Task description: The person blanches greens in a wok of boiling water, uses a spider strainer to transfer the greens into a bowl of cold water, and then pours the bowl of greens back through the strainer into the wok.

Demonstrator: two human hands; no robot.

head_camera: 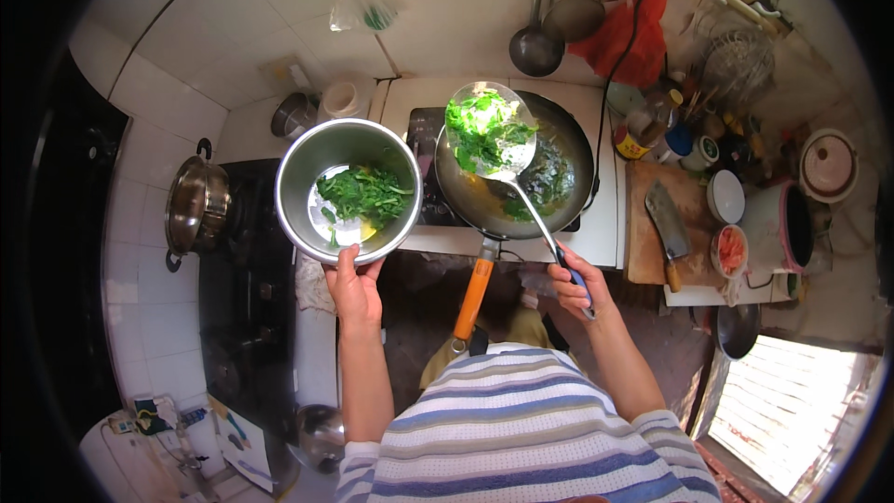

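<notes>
My left hand (356, 286) grips the near rim of a deep stainless steel pot (288, 202), tilted so its inside shows. Chopped leafy greens (363, 194) lie at its bottom. In my right hand (578, 283) is the blue-and-black handle of a metal skimmer (532, 202). Its round head, heaped with wet greens (485, 127), is above the left part of a frying pan (583, 154). More greens (552, 181) sit in liquid in that pan, which rests on a black induction cooker (426, 126). The pan's orange handle (473, 297) points towards my body, untouched.
Right of the pan, a cleaver (667, 220) lies on a wooden cutting board (639, 265) beside a white bowl (726, 197) and a bowl of red pieces (730, 251). A two-handled steel pot (188, 202) stands left. A ladle (536, 50) hangs on the back wall; a black cable (613, 77) runs behind.
</notes>
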